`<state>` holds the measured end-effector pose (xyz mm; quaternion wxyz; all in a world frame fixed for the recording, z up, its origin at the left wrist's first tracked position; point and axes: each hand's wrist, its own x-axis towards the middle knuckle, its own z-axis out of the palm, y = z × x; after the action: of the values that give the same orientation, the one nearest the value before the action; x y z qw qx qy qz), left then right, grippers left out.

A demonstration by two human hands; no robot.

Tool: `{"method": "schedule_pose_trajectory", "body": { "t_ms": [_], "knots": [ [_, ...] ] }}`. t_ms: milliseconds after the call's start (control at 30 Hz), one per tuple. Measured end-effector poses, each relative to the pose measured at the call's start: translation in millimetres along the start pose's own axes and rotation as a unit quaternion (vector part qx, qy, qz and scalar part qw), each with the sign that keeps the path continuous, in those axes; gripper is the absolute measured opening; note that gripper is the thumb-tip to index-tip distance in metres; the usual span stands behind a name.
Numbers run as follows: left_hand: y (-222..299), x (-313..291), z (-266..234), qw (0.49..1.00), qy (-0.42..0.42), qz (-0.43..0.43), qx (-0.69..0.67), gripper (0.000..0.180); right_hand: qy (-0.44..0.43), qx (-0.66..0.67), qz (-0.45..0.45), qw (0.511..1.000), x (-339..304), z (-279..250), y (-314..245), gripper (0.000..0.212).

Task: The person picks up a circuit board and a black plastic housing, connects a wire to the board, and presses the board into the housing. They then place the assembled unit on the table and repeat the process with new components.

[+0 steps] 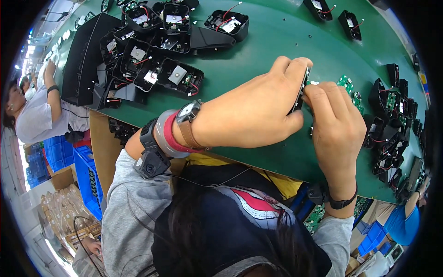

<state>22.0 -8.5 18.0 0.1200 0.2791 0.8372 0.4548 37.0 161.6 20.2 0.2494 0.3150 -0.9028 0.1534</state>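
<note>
Grey sleeves (134,203), navy top (205,221) with a red-and-white print (256,203). Left arm (134,147)'s loaded: brown-strapped watch (188,112), red-and-grey band (168,133), black cam (152,163), thin cable (212,186). Right arm (342,182): black strap (344,203).

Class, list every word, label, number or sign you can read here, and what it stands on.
No words or numbers are readable.
Watch face: too small.
Grey wristband: pale curved mark, no legible letters.
Shirt print: red and white shapes, no legible letters.
</note>
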Motion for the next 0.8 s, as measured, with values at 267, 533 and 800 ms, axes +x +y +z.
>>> {"method": "schedule_pose_trajectory", "body": {
  "t_ms": [267, 533, 800],
  "knots": [
    [-7, 4, -9, 0.981, -0.082, 0.032, -0.173, 0.059, -0.003, 0.323, 0.203, 0.924, 0, -8, 13, 0.024],
    [-5, 5, -7, 0.975, -0.052, 0.07, -0.204, 0.086, 0.014, 0.449, 0.283, 0.848, 3, -10, 4, 0.037],
    [-15, 9, -4, 0.975, -0.05, 0.12, -0.179, 0.091, 0.012, 0.471, 0.258, 0.844, 1, -14, 12, 0.041]
  ]
}}
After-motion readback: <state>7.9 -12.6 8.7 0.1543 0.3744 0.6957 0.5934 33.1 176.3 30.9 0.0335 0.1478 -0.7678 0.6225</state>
